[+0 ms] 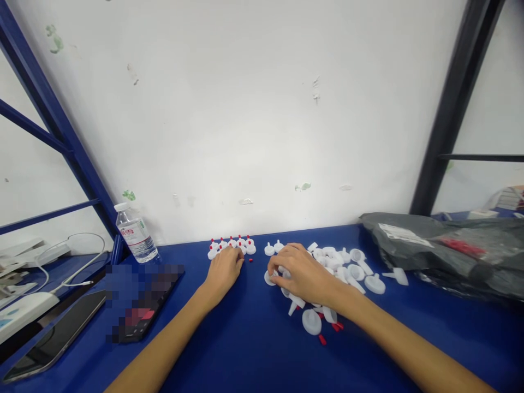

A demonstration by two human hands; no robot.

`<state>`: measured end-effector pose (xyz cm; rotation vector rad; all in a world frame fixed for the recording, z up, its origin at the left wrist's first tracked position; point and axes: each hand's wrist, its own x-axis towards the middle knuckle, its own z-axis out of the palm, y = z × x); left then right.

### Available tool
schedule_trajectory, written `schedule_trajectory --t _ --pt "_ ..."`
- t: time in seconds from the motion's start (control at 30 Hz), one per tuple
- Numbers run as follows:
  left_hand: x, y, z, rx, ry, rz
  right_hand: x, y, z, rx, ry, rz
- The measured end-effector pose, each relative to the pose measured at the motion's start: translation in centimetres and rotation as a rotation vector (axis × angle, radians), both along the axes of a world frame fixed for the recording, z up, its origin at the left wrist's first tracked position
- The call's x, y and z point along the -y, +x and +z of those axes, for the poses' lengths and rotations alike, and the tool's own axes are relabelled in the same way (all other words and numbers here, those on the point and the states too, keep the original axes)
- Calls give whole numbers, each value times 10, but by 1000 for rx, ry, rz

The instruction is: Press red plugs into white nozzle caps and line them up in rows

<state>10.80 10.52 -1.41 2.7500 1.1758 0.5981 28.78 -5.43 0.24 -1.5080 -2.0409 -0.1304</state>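
Watching remotely, I judge the red-tipped caps (240,242) stand rowed for order; I can't tell the left hand (224,268) or right hand (302,271) grip.

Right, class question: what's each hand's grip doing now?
Left hand: curled at the red-tipped round white plastic caps; whether it holds anything is hidden.
Right hand: half-curled over loose round white plastic caps; hold cannot be told.

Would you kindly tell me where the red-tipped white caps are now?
In the head view, the red-tipped white caps stand left of centre, toward the back of the blue table near the wall, partly hidden by the left hand.
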Motion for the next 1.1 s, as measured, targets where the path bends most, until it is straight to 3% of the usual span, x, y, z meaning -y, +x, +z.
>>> schedule_trajectory --t 0.23,0.4,0.6,0.83,1.1 --pt "22 13 14 262 -209 -148 1 2 3 -31 76 35" --pt "36 19 18 630 -683 -307 2 3 5 -42 119 62" --pt "34 17 16 739 -1014 -315 2 4 5 -45 150 63" --pt "35 17 17 754 -1121 -322 0 7 3 -24 218 94" --pt "33 17 14 727 -1105 -380 -2 8 2 31 280 95"
